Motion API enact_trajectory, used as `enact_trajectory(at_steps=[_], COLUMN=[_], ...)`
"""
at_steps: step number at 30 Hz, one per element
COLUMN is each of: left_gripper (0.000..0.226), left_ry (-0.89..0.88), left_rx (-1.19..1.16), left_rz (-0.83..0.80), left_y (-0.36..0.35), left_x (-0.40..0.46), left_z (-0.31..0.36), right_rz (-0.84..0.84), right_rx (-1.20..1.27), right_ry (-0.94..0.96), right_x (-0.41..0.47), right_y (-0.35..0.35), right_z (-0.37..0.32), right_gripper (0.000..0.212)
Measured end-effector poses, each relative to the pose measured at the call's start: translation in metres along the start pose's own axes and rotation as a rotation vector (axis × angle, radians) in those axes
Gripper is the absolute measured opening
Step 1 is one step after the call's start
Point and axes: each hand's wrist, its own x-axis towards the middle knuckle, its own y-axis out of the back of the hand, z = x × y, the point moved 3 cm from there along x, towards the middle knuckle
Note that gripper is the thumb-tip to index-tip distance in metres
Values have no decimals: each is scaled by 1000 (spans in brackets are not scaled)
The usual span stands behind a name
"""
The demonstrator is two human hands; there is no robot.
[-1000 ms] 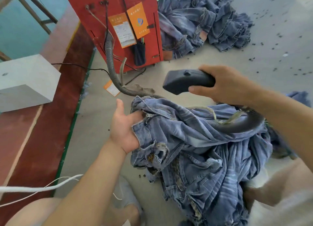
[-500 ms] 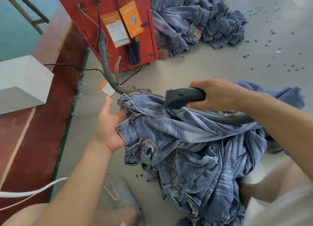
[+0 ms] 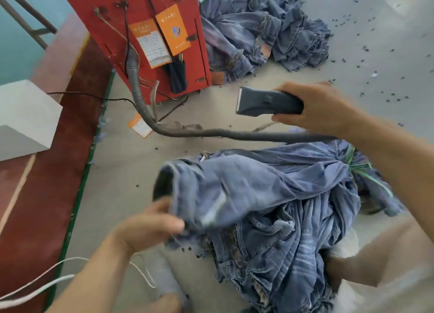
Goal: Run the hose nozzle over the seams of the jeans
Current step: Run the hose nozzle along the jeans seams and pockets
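Note:
Blue jeans [image 3: 270,195] lie bunched on the grey floor in front of me. My left hand [image 3: 150,226] grips one open end of the denim at its left side; the hand and cloth are blurred. My right hand [image 3: 314,108] holds the dark grey hose nozzle [image 3: 263,102] in the air above the jeans, its flat mouth facing left. The nozzle does not touch the fabric. A ribbed grey hose [image 3: 211,133] runs from under my right wrist leftwards and up to a red machine [image 3: 145,12].
A second pile of jeans [image 3: 263,31] lies behind the red machine at the top. A white box [image 3: 25,118] sits on a red-brown strip at the left. A white cord [image 3: 37,287] crosses the lower left. Small dark bits are scattered on the floor. My bare knee [image 3: 375,261] is at the lower right.
My right hand has lifted the nozzle off the jeans and up. My left hand has moved down and changed its hold, turning a different part of the jeans upward.

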Motion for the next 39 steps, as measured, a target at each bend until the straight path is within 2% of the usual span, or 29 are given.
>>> enact_trajectory(at_steps=[1, 2, 4, 5, 6, 8, 9, 10, 12, 14, 15, 16, 18, 20, 22, 26, 28, 30, 31, 32, 35, 36, 37, 39], left_gripper=[49, 65, 95, 94, 83, 53, 49, 56, 81, 102, 103, 94, 60, 49, 49, 50, 61, 86, 91, 85, 43, 45, 56, 67], left_ry=[75, 165, 413, 447, 408, 254, 219, 187, 117, 280, 371, 430, 447, 391, 270, 23, -40, -14, 13, 30, 59, 50, 51, 40], left_rx=[-21, -51, -288, -366, -416, -455, -503, -548, -700, -752, -731, -684, -568, -485, -538, -556, -629, -708, -712, -684, -409, -357, -359, -454], left_rz=[-54, 3, 135, 270, 373, 563, 667, 742, 627, 464, 414, 425, 529, 643, 627, 419, 345, 343, 345, 355, 368, 362, 345, 334], left_y=[-5, -9, -19, -23, -24, -10, -1, 4, 11, 9, 4, -2, -4, 1, 5, -2, -5, -7, -8, -10, -17, -21, -23, -21], left_x=[-3, -3, -1, 5, 11, 11, 13, 15, 9, 3, 1, 2, 7, 9, 8, 5, 7, 12, 14, 16, 26, 28, 27, 25], left_z=[-21, -41, -78, -88, -94, -100, -93, -81, -61, -66, -75, -84, -96, -92, -76, -38, -27, -20, -19, -19, -26, -27, -30, -33], right_rz=[-17, -41, -101, -127, -148, -203, -238, -272, -333, -391, -422, -455, -514, -539, -533, -508, -498, -491, -494, -495, -446, -401, -343, -202], right_rx=[-11, -18, -32, -40, -45, -27, -13, -7, -11, -10, -9, -12, -27, -37, -27, 45, 86, 109, 116, 121, 148, 184, 245, 373], right_ry=[1, 3, -9, -13, -14, -10, -5, 2, 32, 57, 62, 62, 67, 87, 110, 94, 88, 94, 100, 116, 223, 240, 223, 133], right_x=[-3, -5, -9, -11, -13, -16, -18, -19, -21, -24, -25, -27, -29, -31, -31, -28, -27, -28, -28, -29, -36, -37, -35, -29], right_y=[-3, -6, -14, -18, -23, -32, -36, -40, -45, -48, -49, -50, -54, -58, -61, -56, -50, -46, -45, -45, -54, -55, -53, -43], right_z=[6, 10, 14, 14, 13, 11, 8, 6, 2, 1, 1, 1, 0, -5, -11, -21, -28, -38, -46, -56, -91, -100, -104, -100], right_gripper=[37, 37, 37, 37, 37, 37, 38, 38, 38, 36, 35, 35, 36, 38, 38, 38, 37, 36, 35, 34, 37, 39, 39, 34])
